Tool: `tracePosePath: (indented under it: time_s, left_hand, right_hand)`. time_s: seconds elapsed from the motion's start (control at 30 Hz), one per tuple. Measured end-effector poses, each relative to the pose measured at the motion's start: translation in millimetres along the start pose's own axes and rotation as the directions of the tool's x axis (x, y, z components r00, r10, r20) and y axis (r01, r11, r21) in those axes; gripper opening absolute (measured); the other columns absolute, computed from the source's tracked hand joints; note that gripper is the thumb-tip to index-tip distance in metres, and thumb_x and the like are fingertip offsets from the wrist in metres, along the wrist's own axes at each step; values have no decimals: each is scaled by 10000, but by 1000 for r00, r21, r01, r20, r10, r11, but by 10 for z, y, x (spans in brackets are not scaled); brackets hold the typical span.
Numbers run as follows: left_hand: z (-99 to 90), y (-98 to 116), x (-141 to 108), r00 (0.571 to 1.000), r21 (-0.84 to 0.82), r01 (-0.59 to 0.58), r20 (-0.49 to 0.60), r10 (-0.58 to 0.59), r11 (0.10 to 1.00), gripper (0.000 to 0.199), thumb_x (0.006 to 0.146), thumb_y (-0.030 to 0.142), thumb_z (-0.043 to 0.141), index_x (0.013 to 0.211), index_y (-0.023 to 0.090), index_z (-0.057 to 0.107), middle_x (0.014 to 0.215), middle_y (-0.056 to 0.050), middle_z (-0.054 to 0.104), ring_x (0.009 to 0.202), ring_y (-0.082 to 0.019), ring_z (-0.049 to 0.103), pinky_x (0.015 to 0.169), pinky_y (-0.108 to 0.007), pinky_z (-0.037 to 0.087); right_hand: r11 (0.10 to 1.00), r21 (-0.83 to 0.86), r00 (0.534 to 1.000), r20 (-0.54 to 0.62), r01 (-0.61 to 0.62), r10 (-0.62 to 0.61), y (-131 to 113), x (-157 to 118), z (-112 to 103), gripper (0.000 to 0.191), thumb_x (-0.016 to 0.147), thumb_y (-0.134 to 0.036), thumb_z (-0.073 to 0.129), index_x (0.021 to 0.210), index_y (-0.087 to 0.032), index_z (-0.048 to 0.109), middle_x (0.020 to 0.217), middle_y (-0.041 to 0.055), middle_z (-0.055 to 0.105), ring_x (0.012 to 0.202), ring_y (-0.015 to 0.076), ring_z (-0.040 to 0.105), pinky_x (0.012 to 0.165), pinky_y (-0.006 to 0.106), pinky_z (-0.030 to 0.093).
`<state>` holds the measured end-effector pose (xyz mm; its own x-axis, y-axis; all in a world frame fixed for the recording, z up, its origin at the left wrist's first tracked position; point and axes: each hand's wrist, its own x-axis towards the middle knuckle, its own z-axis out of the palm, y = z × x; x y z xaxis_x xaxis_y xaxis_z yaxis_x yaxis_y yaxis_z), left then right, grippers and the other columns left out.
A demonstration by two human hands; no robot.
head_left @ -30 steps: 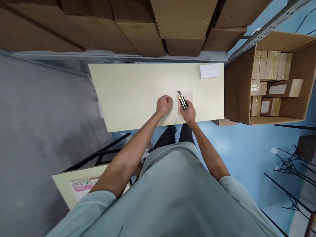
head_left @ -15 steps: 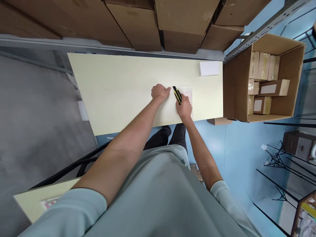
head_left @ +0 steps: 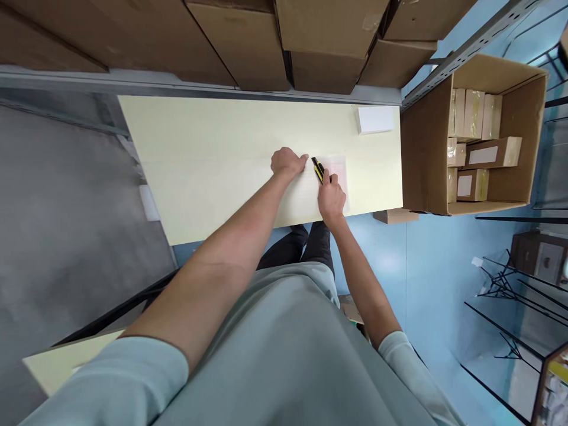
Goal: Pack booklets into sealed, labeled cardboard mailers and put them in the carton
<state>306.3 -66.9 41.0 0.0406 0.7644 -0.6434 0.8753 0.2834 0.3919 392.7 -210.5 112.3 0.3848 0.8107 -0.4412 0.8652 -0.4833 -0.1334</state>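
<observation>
My right hand [head_left: 332,196] is closed around a black and yellow utility knife [head_left: 318,170], tilted with its dark tip up and to the left. Under and beside this hand lies a pale, pinkish sheet of paper [head_left: 335,163] on the cream table [head_left: 213,142]. Just left of the knife tip, my left hand [head_left: 287,163] rests on the table with its fingers curled in and the thumb pointing toward the knife. Whether the curled fingers hold anything is hidden.
A white stack, perhaps paper [head_left: 375,120], sits at the table's back right. To the right stands an open carton [head_left: 423,148] with several small boxes inside. Cardboard boxes [head_left: 328,29] line a metal shelf [head_left: 155,83] above the table's far edge.
My right hand and the knife have shifted slightly, and less of the knife shows beyond the fingers. My left hand stays almost in place. The view has tilted a little.
</observation>
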Motion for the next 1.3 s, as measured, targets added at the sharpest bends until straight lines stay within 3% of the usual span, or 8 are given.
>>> tracePosePath:
  time_s: [0.3, 0.67, 1.3]
  left_hand:
    - [-44, 15, -74, 1000, -9, -16, 4, 16, 1000, 400, 939, 517, 632, 895, 173, 830, 928, -139, 801, 1018, -324, 714, 1036, -439, 568]
    - [-40, -2, -83, 999, -23, -40, 2, 41, 999, 377, 945, 516, 646, 924, 189, 832, 883, -130, 798, 993, -325, 729, 1026, -446, 574]
    - [8, -33, -85, 998, -64, -60, -17, 60, 996, 398, 966, 507, 636, 1020, 168, 838, 900, -125, 801, 976, -321, 719, 1045, -451, 568]
  right_hand:
    - [999, -34, 1000, 3, -16, 16, 66, -161, 88, 523, 1175, -222, 282, 1691, -185, 358, 1428, 203, 565, 1140, 268, 682, 925, 378, 612]
    - [998, -50, 999, 19, -27, 28, 120, -486, 156, 519, 1150, -140, 300, 1658, -183, 396, 1397, 187, 592, 1165, 256, 697, 906, 345, 626]
    - [996, -90, 998, 59, 1, 4, 414, -1194, 478, 620, 1092, -76, 376, 1699, -203, 370, 1373, 179, 625, 1140, 249, 689, 879, 309, 619]
